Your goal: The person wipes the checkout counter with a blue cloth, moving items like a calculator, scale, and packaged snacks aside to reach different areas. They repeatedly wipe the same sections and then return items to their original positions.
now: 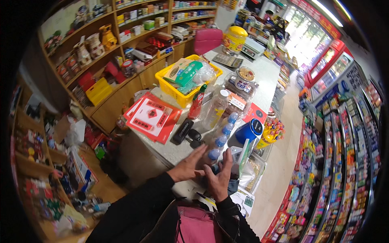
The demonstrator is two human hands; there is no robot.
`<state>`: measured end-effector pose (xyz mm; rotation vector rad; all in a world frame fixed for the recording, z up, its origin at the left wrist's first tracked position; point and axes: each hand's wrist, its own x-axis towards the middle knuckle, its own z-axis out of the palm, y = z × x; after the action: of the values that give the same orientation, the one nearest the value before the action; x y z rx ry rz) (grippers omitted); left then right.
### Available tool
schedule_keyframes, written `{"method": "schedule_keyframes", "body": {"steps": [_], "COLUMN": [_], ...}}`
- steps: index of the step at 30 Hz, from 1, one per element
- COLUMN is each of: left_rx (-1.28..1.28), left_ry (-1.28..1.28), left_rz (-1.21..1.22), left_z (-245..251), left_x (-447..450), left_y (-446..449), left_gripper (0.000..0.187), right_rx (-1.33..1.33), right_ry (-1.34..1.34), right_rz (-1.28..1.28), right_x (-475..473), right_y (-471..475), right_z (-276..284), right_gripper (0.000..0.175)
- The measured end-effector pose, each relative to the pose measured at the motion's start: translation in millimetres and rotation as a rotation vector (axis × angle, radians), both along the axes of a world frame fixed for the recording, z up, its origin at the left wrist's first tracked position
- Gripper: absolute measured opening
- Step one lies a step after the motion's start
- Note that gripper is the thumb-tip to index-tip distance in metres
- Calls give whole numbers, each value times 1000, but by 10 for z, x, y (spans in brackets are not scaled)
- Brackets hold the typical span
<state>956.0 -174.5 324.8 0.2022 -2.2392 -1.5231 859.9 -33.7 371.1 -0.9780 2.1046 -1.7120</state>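
Observation:
Several small clear bottles with blue caps stand in a row on the light counter. My left hand (190, 166) is at the left of the nearest blue-capped bottle (214, 154), its fingers spread. On the other side of that bottle is my right hand (220, 179), thumb and fingers apart. I cannot tell whether either hand touches the bottle. Dark keys (194, 135) and a black case (183, 131) lie just beyond my left hand. Close to my right hand are a white and green stand (243, 156) and a blue cylindrical container (249, 130).
A yellow basket (173, 95) of packages stands behind red printed sheets (153, 117). A red-labelled bottle (197, 101), a clear white-capped bottle (215, 109) and plastic food tubs (240, 82) crowd the counter. Wooden shelves (118, 39) line the left; stocked racks (331, 170) fill the right.

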Motion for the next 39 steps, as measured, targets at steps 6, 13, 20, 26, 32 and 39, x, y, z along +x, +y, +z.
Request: {"method": "schedule_keyframes", "body": {"steps": [6,13,20,26,32,39], "left_rx": [58,98,11,-45,-110,430], "left_ry": [105,103,7,-3,-229,-323], "left_rz": [-123,-360,-510,-241,515,351], "left_z": [-262,-121,-143,310,-91,-796], "left_x": [-363,-595,-592,334,1119,1190], "left_y": [-102,-304,-469,-1608,-3166,-3794], "left_gripper": [87,96,97,71,56,52], "right_rx": [-28,-28,14,-50,24,392], "right_ry": [63,211,114,653,268,72], "right_rz": [-380,-617,-684,-743,-87,-185], "right_x": [-10,152,232,707,783,833], "right_y": [-531,-585,-535,-595,-1439,-2488], "right_z": [-144,-260,-254,80,147,-548], "right_gripper": [83,66,73,53,48,65]}}
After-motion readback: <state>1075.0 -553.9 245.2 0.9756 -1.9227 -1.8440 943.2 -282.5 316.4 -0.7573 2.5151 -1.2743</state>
